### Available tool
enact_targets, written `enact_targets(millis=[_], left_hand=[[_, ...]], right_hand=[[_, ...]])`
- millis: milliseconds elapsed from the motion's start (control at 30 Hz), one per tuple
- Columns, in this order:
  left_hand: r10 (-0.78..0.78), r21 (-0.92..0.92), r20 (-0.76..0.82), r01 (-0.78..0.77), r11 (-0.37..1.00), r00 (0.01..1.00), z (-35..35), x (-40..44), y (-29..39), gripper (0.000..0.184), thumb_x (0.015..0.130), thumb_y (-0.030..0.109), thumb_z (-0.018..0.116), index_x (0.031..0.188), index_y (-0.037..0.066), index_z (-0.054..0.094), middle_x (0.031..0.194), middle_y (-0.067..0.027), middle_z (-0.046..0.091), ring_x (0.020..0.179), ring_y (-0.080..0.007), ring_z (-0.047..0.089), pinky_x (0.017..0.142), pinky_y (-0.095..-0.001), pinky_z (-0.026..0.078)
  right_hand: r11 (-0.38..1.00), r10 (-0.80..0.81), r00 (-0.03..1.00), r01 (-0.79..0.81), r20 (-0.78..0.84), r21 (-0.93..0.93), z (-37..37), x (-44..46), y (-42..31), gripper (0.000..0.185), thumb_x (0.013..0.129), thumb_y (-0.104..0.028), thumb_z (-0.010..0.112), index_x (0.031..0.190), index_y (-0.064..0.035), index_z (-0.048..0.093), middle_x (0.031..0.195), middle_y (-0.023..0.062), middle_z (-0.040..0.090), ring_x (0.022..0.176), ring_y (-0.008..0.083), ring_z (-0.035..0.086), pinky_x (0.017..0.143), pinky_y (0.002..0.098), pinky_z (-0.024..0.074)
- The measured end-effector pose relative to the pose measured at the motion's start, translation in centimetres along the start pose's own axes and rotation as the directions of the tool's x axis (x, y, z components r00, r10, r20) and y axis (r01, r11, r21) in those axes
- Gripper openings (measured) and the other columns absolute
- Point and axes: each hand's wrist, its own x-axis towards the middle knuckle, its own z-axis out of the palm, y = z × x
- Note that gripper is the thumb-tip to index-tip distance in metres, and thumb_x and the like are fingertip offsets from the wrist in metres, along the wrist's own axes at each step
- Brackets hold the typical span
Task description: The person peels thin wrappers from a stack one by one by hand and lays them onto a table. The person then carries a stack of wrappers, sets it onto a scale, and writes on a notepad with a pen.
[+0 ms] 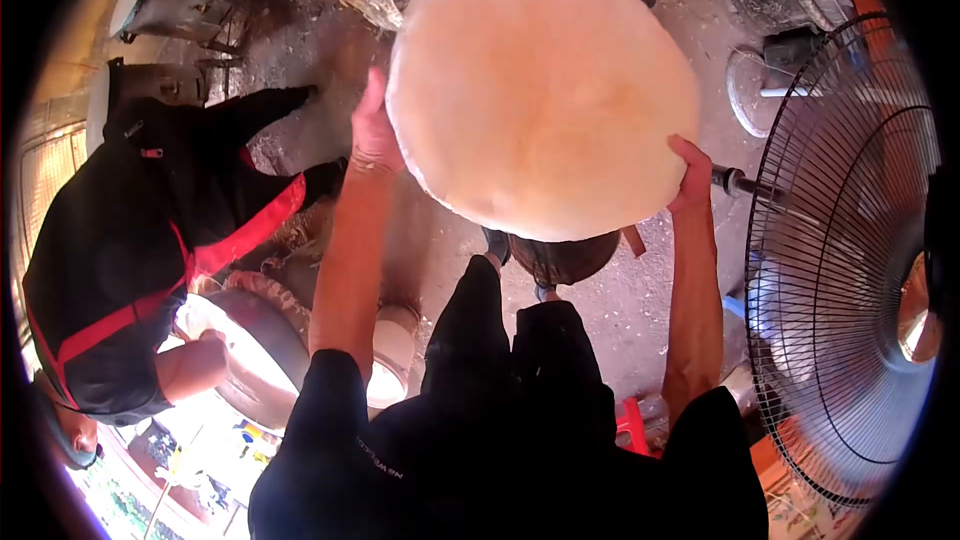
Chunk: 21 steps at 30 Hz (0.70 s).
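Note:
A large, pale, roughly round disc (545, 90) is held up in front of me, its broad smooth face toward my head. Its outline is slightly uneven, and its material I cannot make out. My left hand (375, 128) grips the left edge, thumb up along the rim and fingers mostly hidden behind. On the lower right edge, my right hand (690, 175) has its thumb over the rim, the other fingers out of sight. Partly covered by the disc, a dark round object (565, 260) stands on the floor near my feet.
A large standing fan (850, 260) is close on my right. At left, a person in black and red (130, 250) bends beside a round tub-like object (270, 340). A red plastic piece (632, 426) is near my right side. Pale scraps litter the floor (640, 290).

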Motion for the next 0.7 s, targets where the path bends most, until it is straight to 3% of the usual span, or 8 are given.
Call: enact_targets(millis=[133,300,367,433,500,533,567,700], left_hand=[[0.109,-0.202,-0.07,-0.121,0.972,0.992,0.8,-6.6,0.0,0.087,0.079,0.069,0.051,0.135,0.003,0.042,0.13,-0.0133,0.052,0.115,-0.03,0.051,0.097,-0.0451,0.043],[0.318,-0.643,0.203,-0.118,0.757,0.926,-0.8,-18.2,-3.6,0.084,0.084,0.067,0.045,0.136,0.002,0.04,0.131,-0.0159,0.05,0.117,-0.0318,0.05,0.1,-0.046,0.039],[0.244,-0.469,-0.189,-0.306,0.829,0.951,-1.0,-24.4,-7.2,0.075,0.09,0.062,0.039,0.135,0.001,0.041,0.128,-0.0164,0.053,0.115,-0.0319,0.052,0.1,-0.0454,0.039],[0.282,-0.427,-0.27,-0.377,0.822,0.921,1.7,-29.7,-11.4,0.071,0.094,0.058,0.033,0.136,0.002,0.04,0.13,-0.0162,0.05,0.118,-0.0307,0.049,0.101,-0.0448,0.038],[0.269,-0.276,-0.569,-0.488,0.828,0.777,5.1,-33.5,-15.3,0.067,0.095,0.055,0.033,0.138,0.004,0.037,0.134,-0.0154,0.047,0.121,-0.0301,0.046,0.103,-0.0447,0.036],[0.312,-0.288,-0.6,-0.563,0.775,0.736,6.5,-35.7,-17.5,0.065,0.095,0.054,0.034,0.138,0.005,0.038,0.135,-0.0148,0.047,0.121,-0.0303,0.046,0.104,-0.045,0.036],[0.292,-0.526,-0.482,-0.539,0.658,0.826,6.6,-38.3,-20.3,0.064,0.095,0.053,0.035,0.138,0.005,0.038,0.136,-0.0144,0.046,0.122,-0.0308,0.046,0.104,-0.0452,0.036],[0.424,-0.55,-0.541,-0.687,0.475,0.727,12.6,-44.3,-26.5,0.063,0.095,0.052,0.035,0.139,0.006,0.038,0.136,-0.0142,0.047,0.123,-0.0308,0.046,0.104,-0.0446,0.037]], right_hand=[[0.997,0.077,0.989,-0.072,0.123,-0.041,2.1,-2.5,-0.4,0.057,0.083,-0.025,0.055,0.129,0.0065,0.042,0.122,0.0195,0.056,0.106,0.0323,0.059,0.092,0.042,0.0473],[0.959,0.08,0.997,-0.073,0.014,-0.272,3.6,-5.7,0.1,0.062,0.077,-0.02,0.062,0.13,0.0062,0.041,0.121,0.0193,0.056,0.105,0.0316,0.058,0.093,0.0401,0.0472],[0.938,0.18,0.979,-0.142,0.092,-0.317,4.8,-7.4,1.1,0.062,0.078,-0.021,0.062,0.13,0.0062,0.042,0.12,0.0191,0.057,0.107,0.0315,0.057,0.096,0.038,0.0449],[0.86,0.347,0.936,-0.293,0.058,-0.417,5.5,-8.9,2.1,0.062,0.078,-0.022,0.063,0.129,0.0067,0.043,0.121,0.0194,0.056,0.11,0.0324,0.055,0.097,0.0379,0.0429],[0.803,0.405,0.91,-0.308,0.087,-0.51,6.1,-10.9,2.7,0.065,0.078,-0.026,0.065,0.129,0.008,0.043,0.122,0.0197,0.056,0.109,0.0327,0.055,0.096,0.038,0.0421],[0.752,0.482,0.871,-0.357,0.093,-0.554,5.8,-11.9,2.8,0.065,0.078,-0.025,0.065,0.13,0.0077,0.042,0.123,0.0194,0.055,0.109,0.0324,0.055,0.097,0.0379,0.0421],[0.697,0.55,0.83,-0.399,0.087,-0.597,5.4,-12.7,2.6,0.066,0.078,-0.025,0.065,0.13,0.0074,0.042,0.123,0.0192,0.055,0.109,0.0321,0.055,0.097,0.0378,0.042],[0.561,0.676,0.733,-0.448,0.074,-0.696,7.5,-16.5,2.6,0.064,0.078,-0.023,0.064,0.131,0.0064,0.042,0.123,0.0185,0.055,0.11,0.0315,0.055,0.097,0.0375,0.0421]])
